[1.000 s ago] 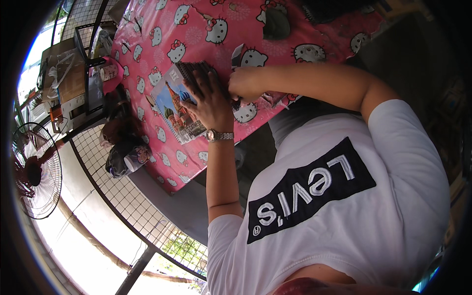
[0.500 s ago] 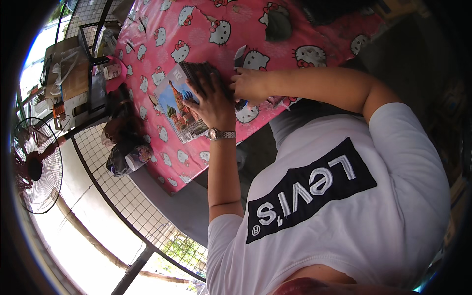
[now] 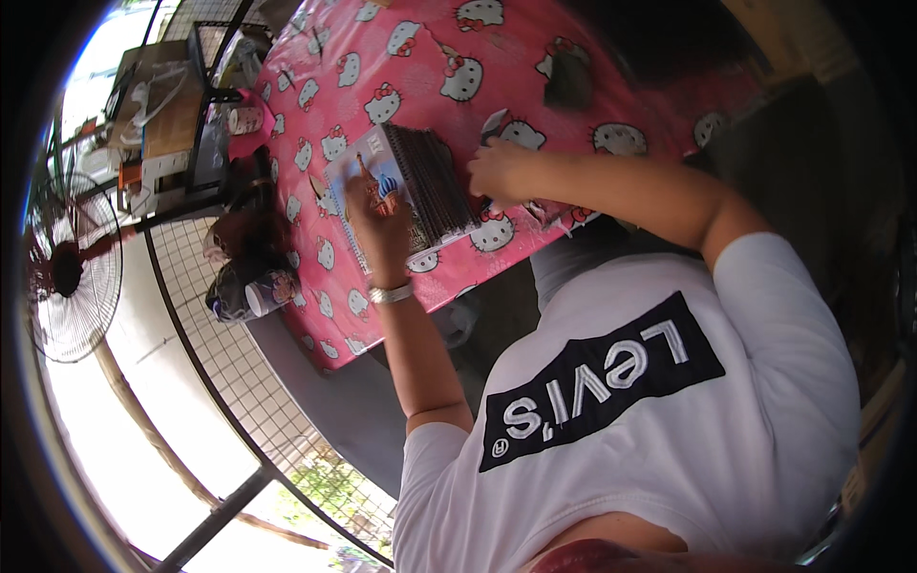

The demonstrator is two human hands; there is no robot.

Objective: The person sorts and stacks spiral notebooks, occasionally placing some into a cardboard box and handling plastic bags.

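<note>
The person's white shirt [image 3: 611,420] fills the near part of the view, and both forearms reach from it up to the desk [image 3: 315,105], which has a pink cloth with cat figures. The left hand [image 3: 377,224] lies flat and open on the cover of a spiral notebook [image 3: 406,191], pressing it down; a metal watch [image 3: 390,292] is on that wrist. The right hand [image 3: 501,172] is just beside the dark spiral edge of the notebook, with the fingers curled around something small, but I cannot tell what it grips or how tightly. The notebook lies near the front edge of the desk, close to the body. I think it could slide off this edge if the left hand pushes toward the body, because the cloth looks smooth. There is also a dark flat object [image 3: 568,81] farther on the cloth, well apart from the hands. Beyond the notebook the cloth gives open room. To the left the desk ends near a wire fence [image 3: 220,353], with a can [image 3: 272,291] hanging there and a fan [image 3: 67,272] farther out.
</note>
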